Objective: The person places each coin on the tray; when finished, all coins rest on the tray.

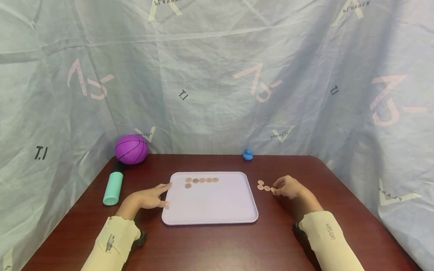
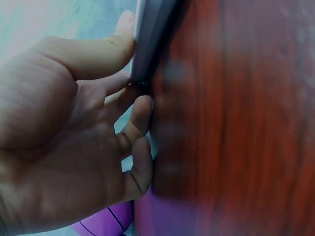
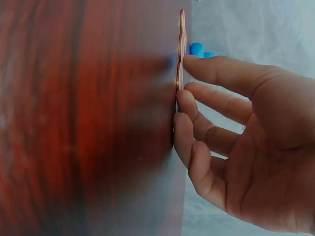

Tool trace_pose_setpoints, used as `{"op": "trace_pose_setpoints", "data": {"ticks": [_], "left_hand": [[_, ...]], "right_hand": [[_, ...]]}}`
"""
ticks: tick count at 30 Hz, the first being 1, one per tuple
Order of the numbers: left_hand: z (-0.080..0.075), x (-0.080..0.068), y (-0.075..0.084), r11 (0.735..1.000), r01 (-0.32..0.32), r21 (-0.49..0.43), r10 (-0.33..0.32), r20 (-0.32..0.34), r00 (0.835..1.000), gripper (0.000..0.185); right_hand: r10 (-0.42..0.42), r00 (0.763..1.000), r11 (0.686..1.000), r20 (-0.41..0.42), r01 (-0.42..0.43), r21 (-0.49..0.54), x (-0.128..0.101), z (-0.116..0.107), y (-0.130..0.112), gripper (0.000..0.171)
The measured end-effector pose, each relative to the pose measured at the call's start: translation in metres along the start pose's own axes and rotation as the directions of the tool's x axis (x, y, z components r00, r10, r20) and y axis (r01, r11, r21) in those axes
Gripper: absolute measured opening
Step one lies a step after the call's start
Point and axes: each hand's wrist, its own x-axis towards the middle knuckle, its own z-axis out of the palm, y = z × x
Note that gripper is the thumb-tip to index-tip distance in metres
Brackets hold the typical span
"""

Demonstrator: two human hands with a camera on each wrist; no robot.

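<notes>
Resting on a dark reddish wooden table (image 1: pixel 217 244), a flat lilac plastic tray (image 1: pixel 210 205) serves as the landmark. Six small copper coins (image 1: pixel 201 180) lie near its far left corner. The left hand (image 1: pixel 149 197) steadies the tray's left edge, fingers mostly straight, thumb on the rim. Just right of the tray, the right hand (image 1: pixel 288 187) presses its fingertips (image 3: pixel 184 105) onto a short row of loose copper coins (image 1: pixel 263 186), none clearly pinched. Thin, rigid, light and probably slippery, these coins look easiest to slide or pinch by their edges.
</notes>
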Motion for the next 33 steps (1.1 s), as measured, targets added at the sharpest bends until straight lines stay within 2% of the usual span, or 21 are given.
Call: {"op": "trace_pose_setpoints", "data": {"ticks": [9, 14, 22, 29, 33], "left_hand": [[-0.002, -0.002, 0.002, 1.0, -0.013, -0.002, 0.013, -0.003, 1.0, 0.086], [-0.001, 0.0, -0.001, 1.0, -0.002, 0.002, 0.002, 0.004, 1.0, 0.085], [-0.001, 0.0, 0.001, 1.0, -0.003, 0.022, 0.003, 0.008, 1.0, 0.084], [-0.002, 0.0, 0.003, 0.999, -0.005, 0.047, 0.004, 0.01, 1.0, 0.084], [-0.001, 0.0, 0.001, 0.999, -0.005, 0.051, 0.004, 0.013, 1.0, 0.084]], "right_hand": [[-0.025, 0.999, 0.998, -0.024, 0.023, -0.057, -0.001, 0.002, -0.004, 0.02], [-0.032, 0.999, 0.998, -0.029, 0.03, -0.063, 0.001, 0.002, -0.001, 0.02], [-0.037, 0.999, 0.999, 0.013, 0.037, 0.023, 0.001, 0.001, 0.002, 0.027], [-0.064, 0.997, 0.998, 0.046, 0.065, -0.018, -0.006, -0.002, -0.007, 0.024], [-0.044, 0.998, 0.998, 0.052, 0.046, -0.05, -0.005, 0.002, -0.014, 0.021]]}}
